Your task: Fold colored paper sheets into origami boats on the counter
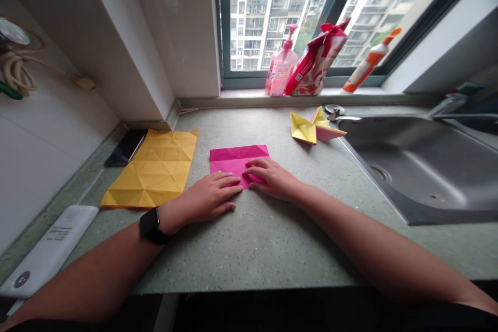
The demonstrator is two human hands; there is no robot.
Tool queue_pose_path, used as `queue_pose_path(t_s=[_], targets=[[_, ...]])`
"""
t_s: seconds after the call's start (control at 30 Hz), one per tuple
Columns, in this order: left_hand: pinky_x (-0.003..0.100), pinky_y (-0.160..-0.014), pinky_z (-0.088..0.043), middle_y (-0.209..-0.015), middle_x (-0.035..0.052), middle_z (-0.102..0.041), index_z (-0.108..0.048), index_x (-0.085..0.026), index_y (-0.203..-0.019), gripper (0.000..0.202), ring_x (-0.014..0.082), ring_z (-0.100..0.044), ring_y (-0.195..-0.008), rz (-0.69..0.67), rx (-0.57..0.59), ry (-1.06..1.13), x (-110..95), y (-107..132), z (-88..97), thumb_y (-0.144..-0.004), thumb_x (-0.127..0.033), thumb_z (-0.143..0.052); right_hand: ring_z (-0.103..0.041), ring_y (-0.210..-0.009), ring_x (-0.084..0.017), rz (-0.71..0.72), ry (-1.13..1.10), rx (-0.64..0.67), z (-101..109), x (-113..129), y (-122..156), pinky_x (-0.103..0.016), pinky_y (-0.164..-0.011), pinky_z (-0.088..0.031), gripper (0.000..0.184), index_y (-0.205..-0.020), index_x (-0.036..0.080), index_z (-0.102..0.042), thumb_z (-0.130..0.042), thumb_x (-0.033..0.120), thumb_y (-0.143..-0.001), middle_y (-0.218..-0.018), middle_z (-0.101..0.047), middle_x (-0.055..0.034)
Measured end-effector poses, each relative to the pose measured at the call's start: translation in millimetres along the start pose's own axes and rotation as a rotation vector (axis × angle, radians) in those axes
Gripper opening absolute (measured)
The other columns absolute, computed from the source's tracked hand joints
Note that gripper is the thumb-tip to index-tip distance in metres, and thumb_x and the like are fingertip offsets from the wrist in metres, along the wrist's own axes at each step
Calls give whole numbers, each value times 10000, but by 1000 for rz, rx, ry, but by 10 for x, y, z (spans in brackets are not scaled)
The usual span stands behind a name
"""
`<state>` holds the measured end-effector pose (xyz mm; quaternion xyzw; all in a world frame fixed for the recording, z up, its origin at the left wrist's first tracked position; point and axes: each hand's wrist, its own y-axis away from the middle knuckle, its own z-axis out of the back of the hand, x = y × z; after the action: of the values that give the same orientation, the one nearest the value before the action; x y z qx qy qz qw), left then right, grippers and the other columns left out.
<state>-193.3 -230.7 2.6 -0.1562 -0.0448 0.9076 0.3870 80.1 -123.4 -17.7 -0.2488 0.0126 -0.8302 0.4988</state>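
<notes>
This place looks like a kitchen in a home. A metal sink (436,179) with a tap (449,104) is set into the speckled counter (249,249), a pump bottle (280,70) stands on the windowsill (241,94), and apartment buildings (259,15) are seen outside.

Here's your left forearm (97,264) slanting in from lower left, your right forearm (358,233) from lower right! Your left hand (210,194) lies palm down, fingers (227,181) stretched; your right hand (274,179), palm down too, has its spread fingers gently bent, just beside the left's.
</notes>
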Motion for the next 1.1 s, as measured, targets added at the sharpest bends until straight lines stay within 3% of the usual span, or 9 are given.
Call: queue_pose_path(t_s=[0.43,0.67,1.1], targets=[[560,-1241,-480,-1545,136,-658,-687,-254,-1490,411,333,-611,-1429,15,38,2,13,-7,34,-1117,-397,-590,-548,-1461,-359,-68,118,0,-95,-19,-23,-622,-1244,-456,453,-1365,291,-721,-834,444,-954,-1523,-625,-136],[562,-1262,-458,-1566,125,-649,-714,-258,-1460,385,328,-599,-1452,22,43,21,10,7,71,-1118,-387,-592,-479,-1557,-378,-70,88,75,17,-141,46,-634,-1268,-437,596,-1474,288,-677,-855,469,-934,-1626,-568,-158],[461,-1099,-561,-1353,65,-796,-885,-272,-1039,307,283,-753,-1221,81,78,29,142,109,321,-1099,-373,-602,-346,-1647,-413,-193,3,174,342,-584,266,-663,-1325,-331,859,-1586,345,-604,-953,502,-817,-1755,-437,-124]])
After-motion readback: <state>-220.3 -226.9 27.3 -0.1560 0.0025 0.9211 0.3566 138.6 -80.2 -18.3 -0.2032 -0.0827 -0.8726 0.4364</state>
